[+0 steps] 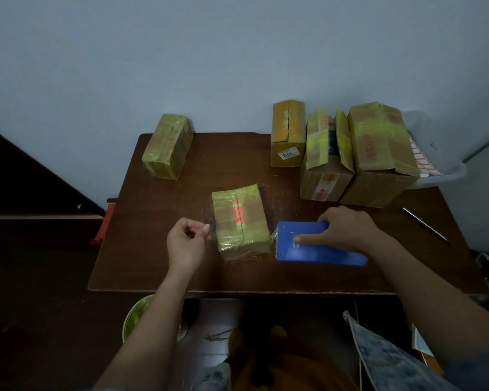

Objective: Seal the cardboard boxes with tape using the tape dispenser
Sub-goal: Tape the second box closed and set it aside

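Blue tape dispenser (pixel 319 245) lies flat on the dark wooden table (pixel 153 266), gripped by the right hand (pixel 346 228): fingers wrapped over its far edge, index finger stretched along the top face. Its toothed edge sits at the hand's fingertip side, facing the taped box. Clear tape (pixel 209 221) is faintly visible across that small cardboard box (pixel 240 221), which stands between the two hands, just beside the dispenser's toothed edge. The box is already wrapped in yellowish tape, with an orange label strip on top. Left hand (pixel 187 241) pinches the free end of the clear tape between thumb and fingers, just left of the box, other fingers curled. Beyond the left hand, well apart, another taped box (pixel 167 146) lies at the table's far left corner. Beyond the right hand: an upright box with a "3013" sticker (pixel 288 134), an open-flapped box (pixel 326 159) touching a larger taped box (pixel 380 153). Metal pen-like rod (pixel 424 222) lies to the right of the right hand, near the table edge
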The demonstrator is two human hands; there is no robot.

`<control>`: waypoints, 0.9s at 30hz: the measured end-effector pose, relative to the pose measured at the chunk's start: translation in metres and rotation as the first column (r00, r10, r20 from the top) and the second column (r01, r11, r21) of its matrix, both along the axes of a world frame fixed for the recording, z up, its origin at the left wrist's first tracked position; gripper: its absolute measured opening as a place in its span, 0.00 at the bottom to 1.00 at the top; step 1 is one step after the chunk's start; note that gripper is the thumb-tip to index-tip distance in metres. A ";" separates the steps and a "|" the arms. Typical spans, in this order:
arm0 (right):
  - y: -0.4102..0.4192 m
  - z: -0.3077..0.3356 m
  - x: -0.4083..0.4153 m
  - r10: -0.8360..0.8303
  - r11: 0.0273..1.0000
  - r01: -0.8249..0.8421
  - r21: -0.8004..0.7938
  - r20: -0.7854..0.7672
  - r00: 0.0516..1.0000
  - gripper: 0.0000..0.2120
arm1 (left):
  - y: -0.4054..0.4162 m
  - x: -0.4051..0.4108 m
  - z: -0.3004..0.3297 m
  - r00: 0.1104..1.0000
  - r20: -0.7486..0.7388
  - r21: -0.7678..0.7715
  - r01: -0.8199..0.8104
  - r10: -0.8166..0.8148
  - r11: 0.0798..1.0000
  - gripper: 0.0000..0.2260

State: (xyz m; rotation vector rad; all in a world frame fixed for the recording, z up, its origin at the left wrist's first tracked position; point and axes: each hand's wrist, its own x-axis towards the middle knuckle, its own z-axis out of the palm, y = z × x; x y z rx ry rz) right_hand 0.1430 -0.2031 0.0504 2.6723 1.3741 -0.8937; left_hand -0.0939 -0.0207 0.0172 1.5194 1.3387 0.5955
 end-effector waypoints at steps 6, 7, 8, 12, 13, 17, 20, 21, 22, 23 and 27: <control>0.013 0.005 0.003 0.121 0.990 -0.104 -0.095 0.192 0.974 0.36 | -0.018 -0.004 -0.018 0.998 -0.007 -0.015 -0.059 0.059 0.998 0.03; 0.013 0.005 0.004 0.134 0.988 -0.114 -0.105 0.211 0.968 0.36 | -0.021 -0.003 -0.021 0.997 -0.004 -0.024 -0.075 0.075 0.997 0.03; 0.014 0.006 0.005 0.145 0.986 -0.123 -0.111 0.224 0.964 0.35 | -0.024 -0.002 -0.024 0.996 -0.003 -0.032 -0.090 0.090 0.995 0.03; 0.018 0.004 0.006 0.176 0.981 -0.145 -0.131 0.259 0.950 0.34 | -0.031 0.001 -0.031 0.990 0.012 -0.049 -0.141 0.142 0.989 0.05; 0.019 0.004 0.006 0.181 0.979 -0.150 -0.135 0.260 0.949 0.34 | -0.032 0.002 -0.030 0.990 0.004 -0.037 -0.144 0.144 0.989 0.05; 0.022 0.001 0.006 0.202 0.975 -0.168 -0.147 0.256 0.945 0.36 | -0.035 0.002 -0.030 0.988 -0.025 -0.015 -0.151 0.150 0.988 0.03; 0.023 0.000 0.008 0.208 0.973 -0.172 -0.154 0.259 0.943 0.37 | -0.036 0.002 -0.033 0.988 -0.033 -0.015 -0.150 0.150 0.989 0.03; 0.023 -0.001 0.009 0.207 0.973 -0.171 -0.155 0.263 0.942 0.37 | -0.036 0.003 -0.033 0.988 -0.033 -0.015 -0.149 0.149 0.989 0.03; 0.023 -0.002 0.010 0.204 0.974 -0.166 -0.156 0.267 0.942 0.37 | -0.036 0.004 -0.034 0.988 -0.034 -0.013 -0.151 0.150 0.988 0.03; 0.023 -0.003 0.011 0.198 0.975 -0.160 -0.157 0.269 0.943 0.36 | -0.036 0.004 -0.034 0.988 -0.036 -0.013 -0.153 0.152 0.988 0.03; 0.026 -0.004 0.010 0.197 0.975 -0.159 -0.155 0.275 0.941 0.35 | -0.033 0.006 -0.038 0.987 -0.048 -0.016 -0.155 0.154 0.988 0.03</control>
